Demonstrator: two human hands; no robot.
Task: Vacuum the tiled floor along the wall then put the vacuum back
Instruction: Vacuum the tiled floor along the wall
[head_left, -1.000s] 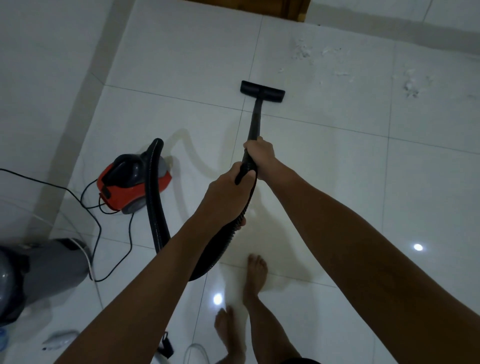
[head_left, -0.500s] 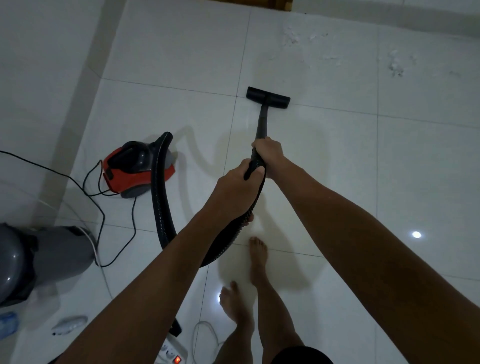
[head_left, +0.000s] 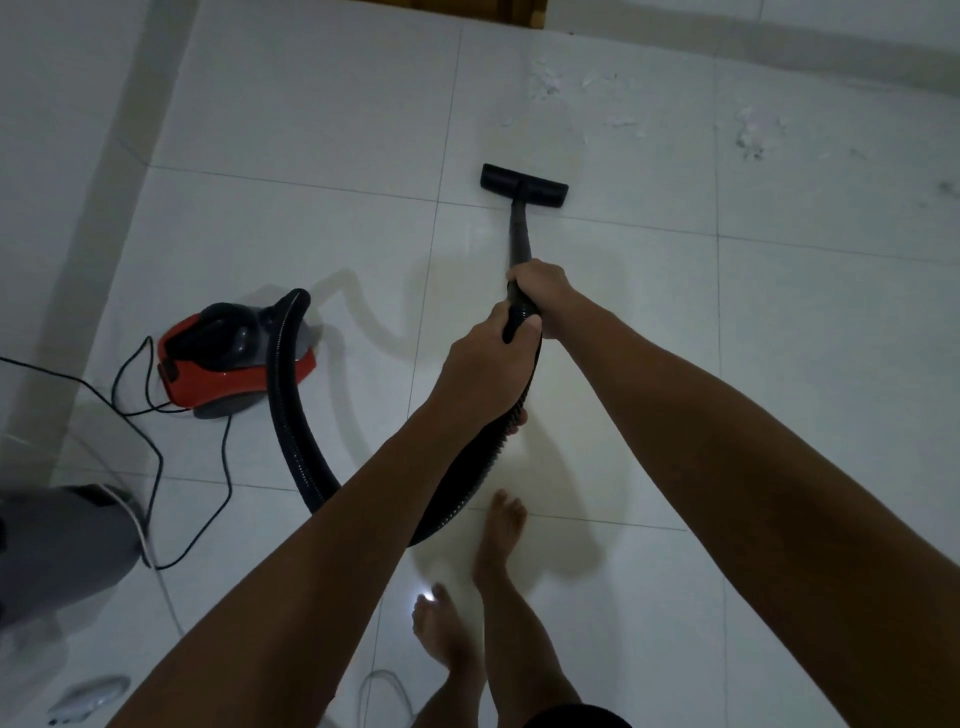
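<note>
Both my hands grip the black vacuum wand (head_left: 519, 239). My right hand (head_left: 540, 296) holds it higher up the tube, and my left hand (head_left: 488, 374) clasps the handle where the ribbed black hose (head_left: 291, 415) joins. The flat black floor nozzle (head_left: 523, 185) rests on the white tiled floor (head_left: 311, 234), just short of scattered white debris (head_left: 597, 98) lying near the far wall (head_left: 779, 47). The red and black vacuum body (head_left: 228, 358) sits on the floor to my left, with the hose looping from it.
A black power cord (head_left: 150, 447) snakes across the tiles left of the vacuum body. A grey bin-like object (head_left: 57, 551) stands at the lower left by the left wall (head_left: 62, 156). My bare feet (head_left: 498, 530) stand below my hands. A wooden door frame (head_left: 519, 10) shows at the top.
The nozzle was pulled back toward me, then pushed slightly forward again toward the debris. Both hands kept their grip. My feet shifted a step.
</note>
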